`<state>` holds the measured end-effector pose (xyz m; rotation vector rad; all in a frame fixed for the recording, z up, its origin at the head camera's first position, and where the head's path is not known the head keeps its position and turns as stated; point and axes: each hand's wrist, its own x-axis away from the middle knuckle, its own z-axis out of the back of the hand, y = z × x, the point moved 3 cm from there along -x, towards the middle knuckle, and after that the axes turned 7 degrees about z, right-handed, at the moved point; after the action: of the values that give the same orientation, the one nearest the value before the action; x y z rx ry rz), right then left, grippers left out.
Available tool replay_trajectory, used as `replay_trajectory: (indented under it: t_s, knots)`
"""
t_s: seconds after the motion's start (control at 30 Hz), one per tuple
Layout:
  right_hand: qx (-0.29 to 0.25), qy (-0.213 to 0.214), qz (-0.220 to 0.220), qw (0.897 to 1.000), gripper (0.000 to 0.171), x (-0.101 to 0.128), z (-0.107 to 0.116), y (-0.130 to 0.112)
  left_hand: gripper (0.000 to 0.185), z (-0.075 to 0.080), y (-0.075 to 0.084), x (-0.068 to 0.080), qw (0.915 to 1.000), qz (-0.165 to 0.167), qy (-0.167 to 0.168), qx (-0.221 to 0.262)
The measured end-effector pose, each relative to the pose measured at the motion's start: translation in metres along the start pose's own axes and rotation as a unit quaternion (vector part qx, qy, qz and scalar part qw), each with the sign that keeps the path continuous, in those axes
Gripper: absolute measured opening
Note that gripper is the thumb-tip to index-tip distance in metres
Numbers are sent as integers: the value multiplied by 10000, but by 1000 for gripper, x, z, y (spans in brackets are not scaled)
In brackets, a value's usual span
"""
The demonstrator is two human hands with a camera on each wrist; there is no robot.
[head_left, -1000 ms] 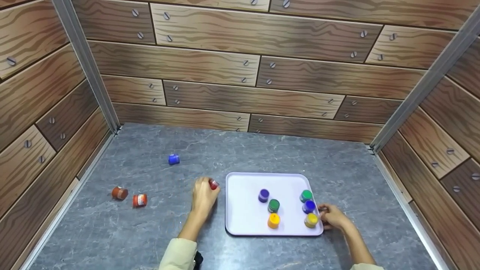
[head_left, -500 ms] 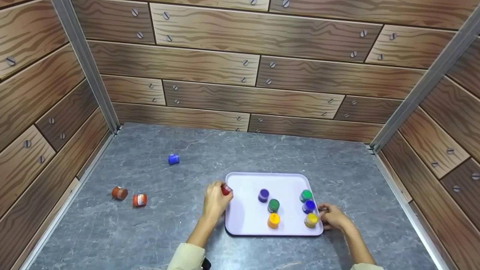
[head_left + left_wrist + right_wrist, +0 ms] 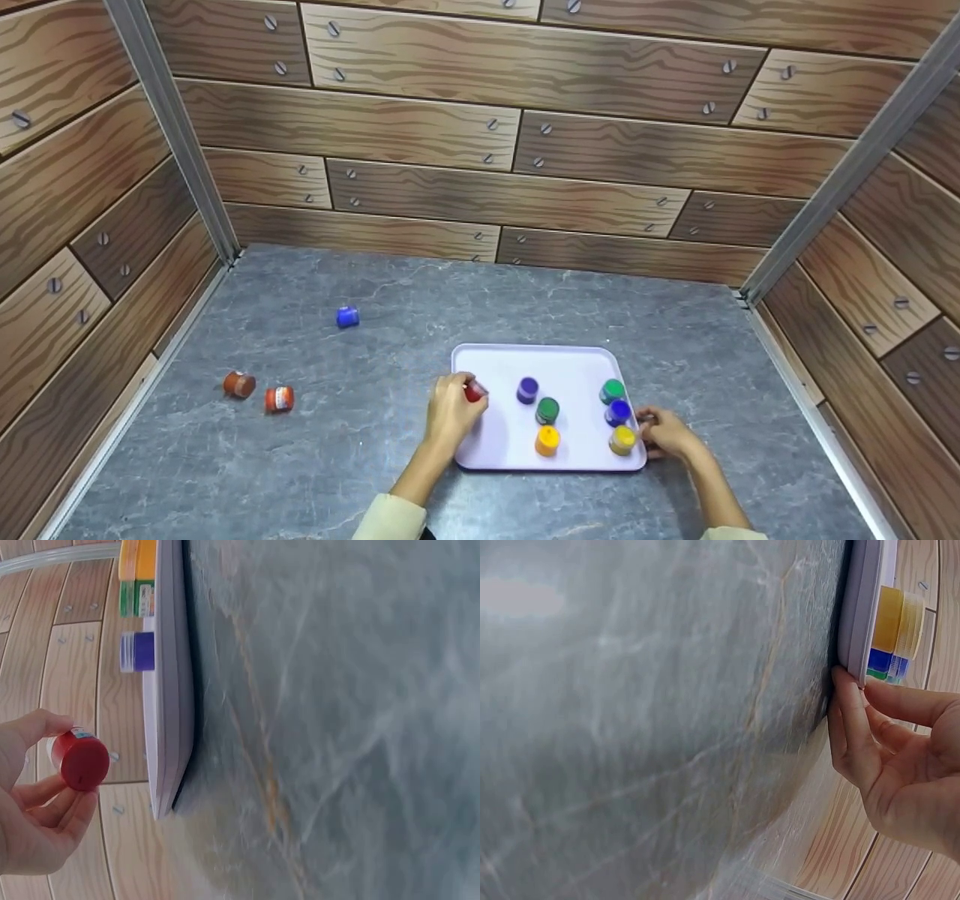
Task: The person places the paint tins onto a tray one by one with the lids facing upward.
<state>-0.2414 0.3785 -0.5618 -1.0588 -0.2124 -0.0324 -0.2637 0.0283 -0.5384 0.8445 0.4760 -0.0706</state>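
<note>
1. Two orange-brown jars (image 3: 259, 393) are lying on their sides on the grey counter (image 3: 315, 465), far out at 9 o'clock from the tray.
2. A blue jar (image 3: 347, 316) is lying alone at 10 o'clock from the tray, well apart from everything else.
3. The left hand (image 3: 450, 412) is pinching a red jar (image 3: 475, 391) between thumb and curled fingers, holding it tilted over the tray's left edge; the wrist view is showing the red cap (image 3: 81, 763) facing the camera.
4. The white tray (image 3: 499, 439) is carrying a purple jar (image 3: 527, 390), a green jar (image 3: 547, 410) and a yellow jar (image 3: 547, 440) near its middle.
5. At 3 o'clock on the tray, green, blue and yellow jars (image 3: 618, 417) are standing in a close row.
6. The right hand (image 3: 664, 433) is gripping the tray's right rim with curled fingers (image 3: 855, 727), thumb pressing its edge.
</note>
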Motion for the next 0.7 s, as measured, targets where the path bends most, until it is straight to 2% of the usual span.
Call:
replay_trajectory:
  t_s: [0.43,0.7]
  knots:
    - [-100,-9,-3,9999,35,0,-1,-1,28,-11,9,9,9991,-94,-322,243]
    - [25,48,-32,10000,34,0,-1,-2,28,-16,12,15,9976,-75,-565,396]
